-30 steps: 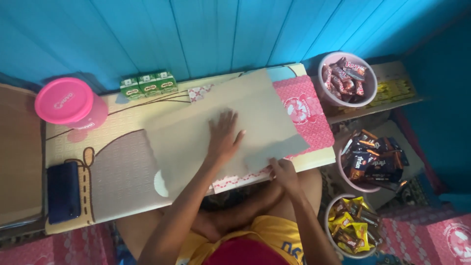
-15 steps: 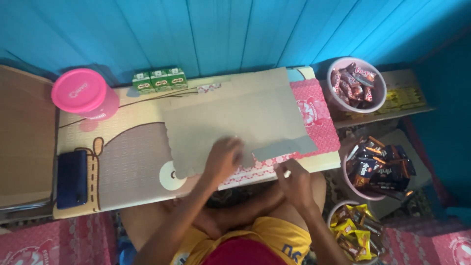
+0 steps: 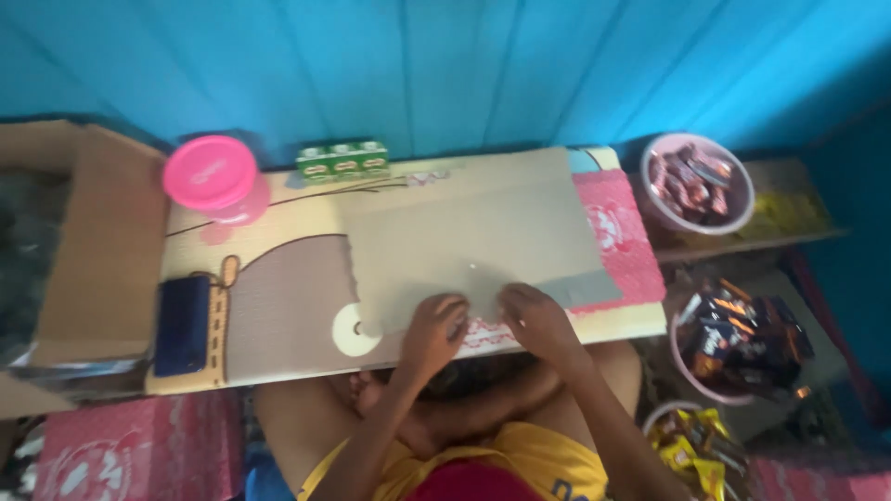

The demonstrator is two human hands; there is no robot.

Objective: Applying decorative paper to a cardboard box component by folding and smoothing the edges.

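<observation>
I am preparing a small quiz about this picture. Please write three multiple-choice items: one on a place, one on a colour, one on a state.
1. Where does the pink lidded container stand?
A. at the table's far left
B. at the near right
C. on the floor

2. What colour is the wall behind the table?
A. white
B. blue
C. brown

3. How are the left hand and right hand?
A. raised in the air
B. on the near edge of the cardboard sheet
C. inside a bowl

Answers: 1 A, it sits beside the green cartons. 2 B, blue planks. 3 B, both rest on the sheet's near edge.
</observation>
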